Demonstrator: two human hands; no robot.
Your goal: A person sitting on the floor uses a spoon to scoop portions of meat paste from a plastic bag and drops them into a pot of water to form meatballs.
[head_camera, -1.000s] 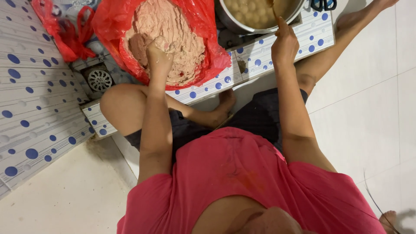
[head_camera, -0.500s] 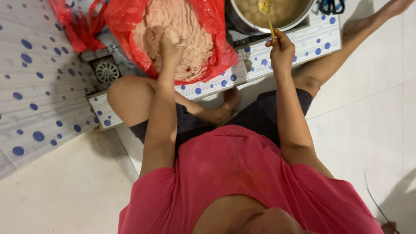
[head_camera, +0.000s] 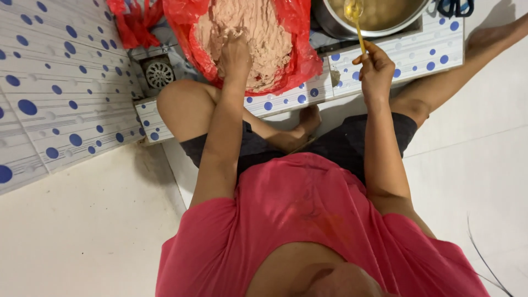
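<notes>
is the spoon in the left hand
No, the right hand holds the yellow spoon; the left hand rests in the pink paste.

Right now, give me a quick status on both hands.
Left hand pressed into pink paste in red bag. Right hand grips yellow spoon over metal pot. Nothing blocking.

a home washing or cooking corner at floor level: white tiles with blue dots [head_camera: 60,104] line the wall and a low ledge, a round floor drain [head_camera: 159,73] sits beside it, and a metal pot [head_camera: 374,19] rests nearby.
</notes>
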